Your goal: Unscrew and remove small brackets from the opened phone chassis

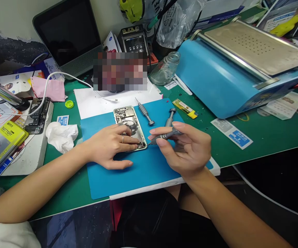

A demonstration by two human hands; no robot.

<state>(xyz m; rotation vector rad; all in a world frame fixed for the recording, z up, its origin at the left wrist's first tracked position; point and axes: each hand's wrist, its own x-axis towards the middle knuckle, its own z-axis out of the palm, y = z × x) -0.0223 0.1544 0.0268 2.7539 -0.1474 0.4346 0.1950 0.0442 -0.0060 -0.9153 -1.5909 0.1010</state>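
Note:
An opened smartphone (128,120) lies on a blue work mat (107,186), its inside parts exposed. Over its lower half rests my left hand (115,143), fingers stretched out, pressing on the frame and holding nothing. My right hand (187,146) grips a grey precision screwdriver (166,135) in a pinch. The thin tip of that screwdriver is at the phone's lower right edge; I cannot tell whether it sits in a screw. Two more screwdrivers are on the mat: one (145,112) beside the phone's top, another (170,117) just behind my right hand.
To the right stands a blue machine (205,75) with a metal plate on top. A glass jar (166,69), a tablet-like screen (66,34) and a white cable (47,86) are at the back. Crumpled tissue (62,136) and a second opened phone (36,115) lie left.

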